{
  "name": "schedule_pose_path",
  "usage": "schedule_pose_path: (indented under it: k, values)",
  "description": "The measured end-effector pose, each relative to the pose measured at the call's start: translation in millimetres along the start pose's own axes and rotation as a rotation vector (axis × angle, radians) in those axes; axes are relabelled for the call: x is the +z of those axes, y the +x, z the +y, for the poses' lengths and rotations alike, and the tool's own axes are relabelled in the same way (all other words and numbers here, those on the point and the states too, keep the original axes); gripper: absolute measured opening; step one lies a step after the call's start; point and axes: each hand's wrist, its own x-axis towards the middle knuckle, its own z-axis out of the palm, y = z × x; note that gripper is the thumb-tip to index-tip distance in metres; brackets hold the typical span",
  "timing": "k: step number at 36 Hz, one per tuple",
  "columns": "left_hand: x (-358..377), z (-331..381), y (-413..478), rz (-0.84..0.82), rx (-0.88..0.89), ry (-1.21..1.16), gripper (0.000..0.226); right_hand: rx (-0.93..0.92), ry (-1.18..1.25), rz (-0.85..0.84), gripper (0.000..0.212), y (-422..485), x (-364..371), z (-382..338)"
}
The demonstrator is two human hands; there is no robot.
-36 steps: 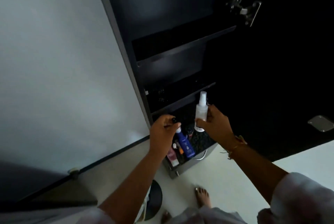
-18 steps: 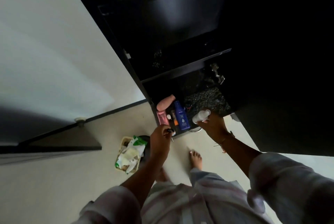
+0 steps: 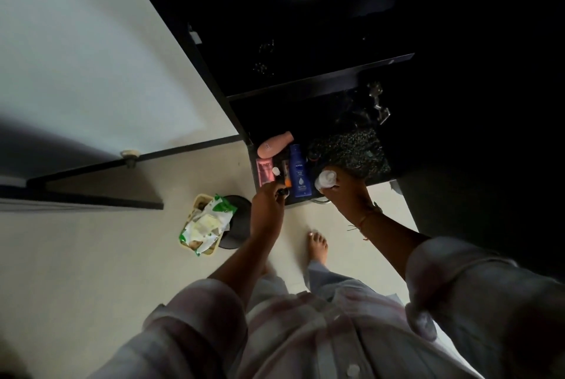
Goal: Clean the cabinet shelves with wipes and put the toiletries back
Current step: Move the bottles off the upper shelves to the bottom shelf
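Over the shelf's front edge we restock, left hand pinching a dark item, right hand gripping a spray bottle to stand.

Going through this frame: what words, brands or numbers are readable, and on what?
"NIVEA": on the blue bottle.
Smaller print below it: too small to read.
Marks on the peach bottle, pink tube and wipes pack: blurred, unreadable.
Spray bottle in the right hand: no legible text.
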Motion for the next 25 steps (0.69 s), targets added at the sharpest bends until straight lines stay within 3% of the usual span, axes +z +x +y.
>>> schedule_pose_path:
  k: [16,25]
  values:
    - [11.8,1.1,10.1,-0.004,0.023,0.067,0.019,-0.078,0.071,-0.017,0.020,5.9,8.4,-6.2]
    - [12.6,-4.9,10.3,-0.024,0.035,0.089,0.020,-0.031,0.067,-0.067,0.032,14.3,10.8,-8.3]
